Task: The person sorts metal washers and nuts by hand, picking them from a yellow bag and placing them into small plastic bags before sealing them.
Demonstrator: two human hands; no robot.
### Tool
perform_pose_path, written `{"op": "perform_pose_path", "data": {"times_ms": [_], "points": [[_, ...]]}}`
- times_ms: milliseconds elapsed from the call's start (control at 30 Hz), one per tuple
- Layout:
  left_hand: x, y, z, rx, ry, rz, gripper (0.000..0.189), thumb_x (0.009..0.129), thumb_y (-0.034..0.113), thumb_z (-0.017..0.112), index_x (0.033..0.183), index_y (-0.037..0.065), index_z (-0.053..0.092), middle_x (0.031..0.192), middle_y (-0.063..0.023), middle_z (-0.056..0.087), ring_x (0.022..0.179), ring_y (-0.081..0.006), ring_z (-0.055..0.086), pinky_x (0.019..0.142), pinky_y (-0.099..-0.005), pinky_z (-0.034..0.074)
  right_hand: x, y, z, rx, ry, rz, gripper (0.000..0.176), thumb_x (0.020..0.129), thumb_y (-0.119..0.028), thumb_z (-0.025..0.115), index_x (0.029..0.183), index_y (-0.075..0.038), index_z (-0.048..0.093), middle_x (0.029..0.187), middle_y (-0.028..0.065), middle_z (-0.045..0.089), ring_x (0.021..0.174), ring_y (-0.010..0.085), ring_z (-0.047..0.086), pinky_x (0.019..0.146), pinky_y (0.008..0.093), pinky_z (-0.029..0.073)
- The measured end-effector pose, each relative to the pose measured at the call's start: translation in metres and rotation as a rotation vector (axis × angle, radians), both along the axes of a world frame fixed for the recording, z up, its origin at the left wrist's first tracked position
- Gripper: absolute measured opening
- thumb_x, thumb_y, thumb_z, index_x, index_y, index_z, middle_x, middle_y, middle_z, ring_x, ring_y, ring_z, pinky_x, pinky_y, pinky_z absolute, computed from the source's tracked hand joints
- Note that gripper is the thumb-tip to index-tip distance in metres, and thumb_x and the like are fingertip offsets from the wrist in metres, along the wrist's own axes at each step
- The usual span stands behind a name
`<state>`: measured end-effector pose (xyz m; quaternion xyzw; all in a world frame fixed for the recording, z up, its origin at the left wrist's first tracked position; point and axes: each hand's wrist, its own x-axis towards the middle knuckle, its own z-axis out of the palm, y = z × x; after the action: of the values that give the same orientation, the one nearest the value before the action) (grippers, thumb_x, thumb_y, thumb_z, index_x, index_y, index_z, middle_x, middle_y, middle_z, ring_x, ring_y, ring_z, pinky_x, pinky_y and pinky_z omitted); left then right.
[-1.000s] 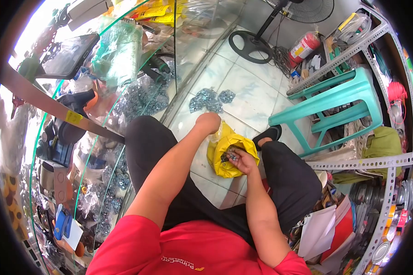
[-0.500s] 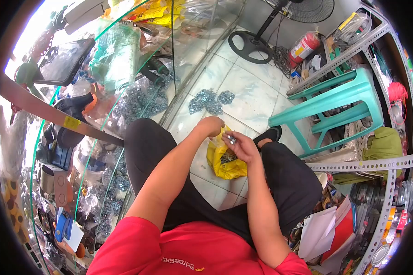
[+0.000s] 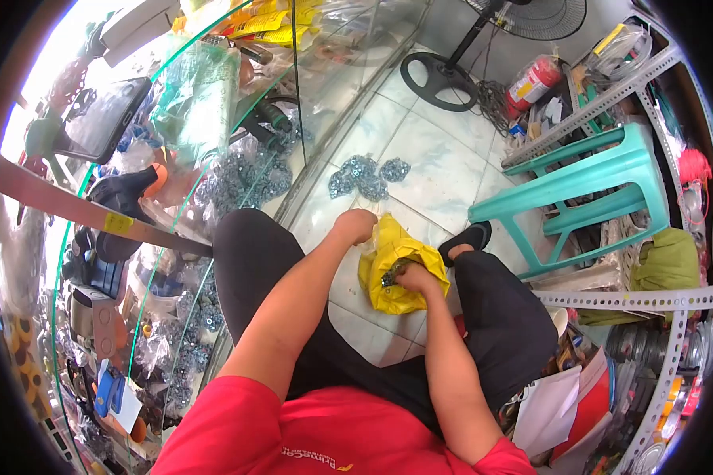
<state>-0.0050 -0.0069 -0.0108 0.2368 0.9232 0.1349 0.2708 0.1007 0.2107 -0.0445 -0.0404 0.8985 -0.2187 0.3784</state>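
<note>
The right hand (image 3: 414, 279) is sunk into the mouth of the crumpled yellow plastic bag (image 3: 388, 299), which stands on the pale tiled floor (image 3: 440, 170) between the knees of the person. Its fingers curl down among small dark metal pieces (image 3: 391, 274), but I cannot tell if they pinch any. A little farther, the left hand (image 3: 355, 226) is closed as a fist on the upper edge of the bag. To do this well, I think the left hand should hold that edge high and tight, and the right should scoop with fingers together (loose pieces roll easily on tile). Beyond lie small clear packets of metal parts (image 3: 363, 176), then a teal plastic stool (image 3: 602, 186).
</note>
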Motion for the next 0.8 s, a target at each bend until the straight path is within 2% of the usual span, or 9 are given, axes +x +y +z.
{"op": "perform_pose_path", "data": {"times_ms": [100, 200, 233, 300, 367, 467, 567, 667, 800], "points": [[0.001, -0.003, -0.019, 0.029, -0.010, 0.054, 0.057, 0.070, 0.000, 0.063, 0.125, 0.016, 0.061, 0.115, -0.0116, 0.066, 0.104, -0.0289, 0.063, 0.086, -0.0372, 0.051, 0.024, -0.026, -0.053, 0.004, 0.266, -0.222, 0.038, 0.081, -0.024, 0.061, 0.111, -0.002, 0.066, 0.106, 0.0225, 0.065, 0.103, 0.0353, 0.061, 0.089, 0.0397, 0.048], [0.007, -0.010, -0.035, 0.081, -0.014, 0.140, 0.051, 0.072, 0.000, 0.058, 0.121, 0.016, 0.064, 0.114, -0.0123, 0.066, 0.104, -0.0287, 0.063, 0.086, -0.0391, 0.051, 0.033, -0.044, -0.111, 0.535, 0.393, 0.396, 0.050, 0.082, -0.023, 0.059, 0.126, 0.000, 0.056, 0.126, 0.0272, 0.054, 0.123, 0.0389, 0.047, 0.103, 0.0396, 0.038], [0.009, -0.011, -0.032, 0.061, -0.039, 0.160, 0.051, 0.074, 0.001, 0.057, 0.121, 0.017, 0.063, 0.114, -0.0123, 0.066, 0.104, -0.0287, 0.063, 0.086, -0.0392, 0.051, 0.039, -0.045, -0.142, 0.405, 0.316, 0.061, 0.061, 0.085, -0.028, 0.055, 0.138, 0.001, 0.043, 0.143, 0.0277, 0.037, 0.135, 0.0416, 0.030, 0.111, 0.0450, 0.027], [0.011, -0.015, -0.034, 0.019, -0.068, 0.202, 0.046, 0.078, 0.004, 0.053, 0.121, 0.019, 0.064, 0.116, -0.0110, 0.065, 0.106, -0.0283, 0.063, 0.088, -0.0389, 0.051, 0.044, -0.050, -0.166, 0.375, 0.347, -0.047, 0.057, 0.088, -0.024, 0.051, 0.138, 0.001, 0.042, 0.147, 0.0226, 0.034, 0.138, 0.0404, 0.025, 0.112, 0.0474, 0.025], [0.006, -0.021, -0.043, -0.036, -0.101, 0.162, 0.046, 0.079, 0.004, 0.052, 0.122, 0.020, 0.064, 0.117, -0.0102, 0.065, 0.108, -0.0282, 0.062, 0.089, -0.0386, 0.050, 0.038, -0.062, -0.130, 0.394, 0.271, -0.063, 0.056, 0.090, -0.023, 0.048, 0.141, 0.000, 0.039, 0.148, 0.0210, 0.033, 0.140, 0.0411, 0.019, 0.113, 0.0483, 0.023], [0.011, -0.029, -0.057, -0.040, -0.096, 0.225, 0.046, 0.080, 0.005, 0.053, 0.122, 0.020, 0.063, 0.119, -0.0093, 0.064, 0.110, -0.0279, 0.061, 0.092, -0.0381, 0.049, 0.034, -0.058, -0.137, 0.463, 0.309, 0.098, 0.053, 0.090, -0.023, 0.047, 0.138, 0.001, 0.042, 0.145, 0.0204, 0.037, 0.137, 0.0418, 0.025, 0.110, 0.0484, 0.027], [0.003, -0.025, -0.050, -0.043, -0.123, 0.218, 0.046, 0.079, 0.005, 0.054, 0.122, 0.019, 0.063, 0.121, -0.0096, 0.063, 0.110, -0.0282, 0.060, 0.092, -0.0381, 0.049, 0.036, -0.057, -0.157, 0.530, 0.371, 0.081, 0.048, 0.090, -0.022, 0.047, 0.130, 0.003, 0.051, 0.136, 0.0197, 0.048, 0.128, 0.0369, 0.039, 0.106, 0.0476, 0.032], [0.007, -0.026, -0.049, -0.042, -0.121, 0.186, 0.042, 0.079, 0.005, 0.053, 0.118, 0.018, 0.065, 0.126, -0.0117, 0.059, 0.110, -0.0303, 0.059, 0.092, -0.0383, 0.049, 0.031, -0.056, -0.137, 0.526, 0.466, 0.165, 0.041, 0.088, -0.022, 0.047, 0.118, 0.003, 0.060, 0.124, 0.0184, 0.059, 0.117, 0.0332, 0.051, 0.100, 0.0440, 0.038], [0.008, -0.006, -0.006, -0.067, -0.065, 0.249, 0.044, 0.076, 0.005, 0.054, 0.117, 0.016, 0.065, 0.136, -0.0185, 0.047, 0.114, -0.0336, 0.055, 0.092, -0.0402, 0.048, 0.020, -0.043, -0.131, 0.271, 0.437, -0.062, 0.034, 0.083, -0.021, 0.056, 0.108, -0.001, 0.067, 0.107, 0.0185, 0.067, 0.098, 0.0340, 0.063, 0.085, 0.0408, 0.048]]}}
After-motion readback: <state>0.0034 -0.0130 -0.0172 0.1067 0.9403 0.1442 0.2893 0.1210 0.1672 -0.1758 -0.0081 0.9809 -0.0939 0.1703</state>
